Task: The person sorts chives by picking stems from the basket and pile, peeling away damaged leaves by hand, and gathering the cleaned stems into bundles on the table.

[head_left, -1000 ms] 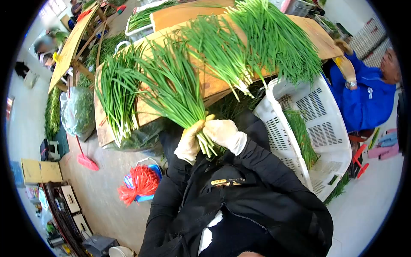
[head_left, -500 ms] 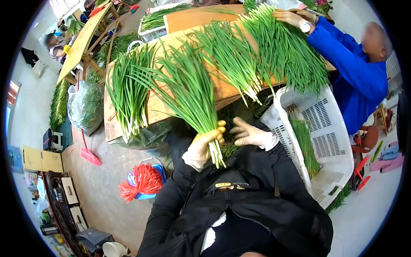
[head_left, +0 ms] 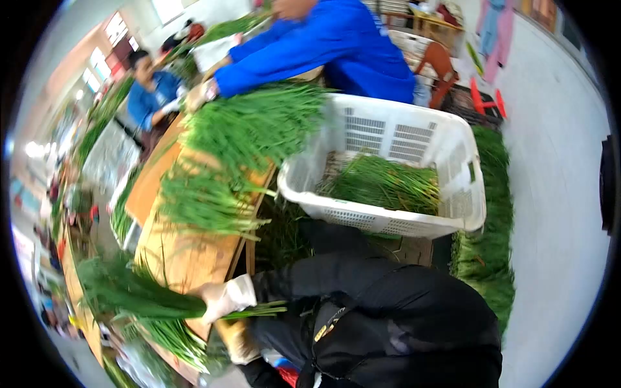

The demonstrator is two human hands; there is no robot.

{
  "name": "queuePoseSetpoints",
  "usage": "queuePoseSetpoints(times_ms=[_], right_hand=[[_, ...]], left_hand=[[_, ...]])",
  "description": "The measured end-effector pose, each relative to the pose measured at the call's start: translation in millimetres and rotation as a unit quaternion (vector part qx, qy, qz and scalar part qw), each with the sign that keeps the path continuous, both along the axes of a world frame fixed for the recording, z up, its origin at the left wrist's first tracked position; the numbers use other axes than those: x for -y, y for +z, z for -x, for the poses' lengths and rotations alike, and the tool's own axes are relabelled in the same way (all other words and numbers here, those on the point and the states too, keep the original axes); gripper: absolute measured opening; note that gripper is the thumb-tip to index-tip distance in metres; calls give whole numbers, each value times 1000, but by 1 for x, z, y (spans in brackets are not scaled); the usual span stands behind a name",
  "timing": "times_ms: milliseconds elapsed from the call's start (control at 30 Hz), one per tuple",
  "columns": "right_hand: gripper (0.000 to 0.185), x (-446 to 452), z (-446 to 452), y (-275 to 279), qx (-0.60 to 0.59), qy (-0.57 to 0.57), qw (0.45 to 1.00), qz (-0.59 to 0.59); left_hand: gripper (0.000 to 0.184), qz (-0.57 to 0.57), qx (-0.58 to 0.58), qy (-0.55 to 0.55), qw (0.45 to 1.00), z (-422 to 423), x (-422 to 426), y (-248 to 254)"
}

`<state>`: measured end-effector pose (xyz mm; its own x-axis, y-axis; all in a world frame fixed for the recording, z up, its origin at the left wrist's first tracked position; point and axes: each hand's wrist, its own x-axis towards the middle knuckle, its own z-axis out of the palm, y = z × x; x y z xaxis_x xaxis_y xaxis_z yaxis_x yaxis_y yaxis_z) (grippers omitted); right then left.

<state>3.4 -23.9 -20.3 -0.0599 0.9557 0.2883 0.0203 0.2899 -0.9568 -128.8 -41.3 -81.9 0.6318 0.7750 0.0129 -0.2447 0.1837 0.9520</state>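
A bunch of garlic chives [head_left: 132, 294] lies almost level at the lower left, leaves pointing left and pale stems to the right. My right hand [head_left: 223, 299], in a pale glove, is closed around its stem part. Just below, my left hand [head_left: 238, 339], in a yellowed glove, grips the same stems from underneath; its fingers are partly hidden. Beneath the held bunch, another bunch of chives [head_left: 174, 339] rests on the wooden table [head_left: 158, 249]. Farther along the table sit a loose bunch [head_left: 207, 194] and a large pile [head_left: 255, 126].
A white plastic basket [head_left: 381, 216] with chives inside stands beside the table. Across from me, a person in a blue jacket [head_left: 323, 48] reaches to the pile. Another person [head_left: 152, 97] sits farther back. More chives [head_left: 485, 239] line the wall.
My view has swung to the right, bringing the basket to the middle. My right hand, open and apart before, has taken hold of the bunch that my left hand held.
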Motion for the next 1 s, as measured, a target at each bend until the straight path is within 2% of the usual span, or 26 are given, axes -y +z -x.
queuePoseSetpoints(times_ms=[33, 100, 200, 400, 600, 833, 1000], right_hand=[[43, -13, 3, 5, 13, -45, 996, -79], [46, -16, -8, 47, 113, -56, 985, -119], [48, -20, -7, 95, 87, -101, 944, -300], [53, -31, -8, 124, 79, -67, 934, -343], [59, -40, -25, 114, 97, -42, 957, -269], [65, -71, -43, 74, 201, -1, 976, -85], [69, -92, -53, 16, 374, 77, 921, 75]], left_hand=[[52, -37, -18, 35, 999, -5, -10, 8], [52, -94, -48, 97, 990, -14, -30, 22], [51, -154, -95, 144, 973, -29, -58, 42], [48, -234, -186, 203, 932, -45, -105, 70], [46, -286, -262, 239, 890, -42, -143, 82], [44, -331, -311, 235, 860, -28, -171, 90], [31, -266, -109, 274, 918, -48, -164, 69]])
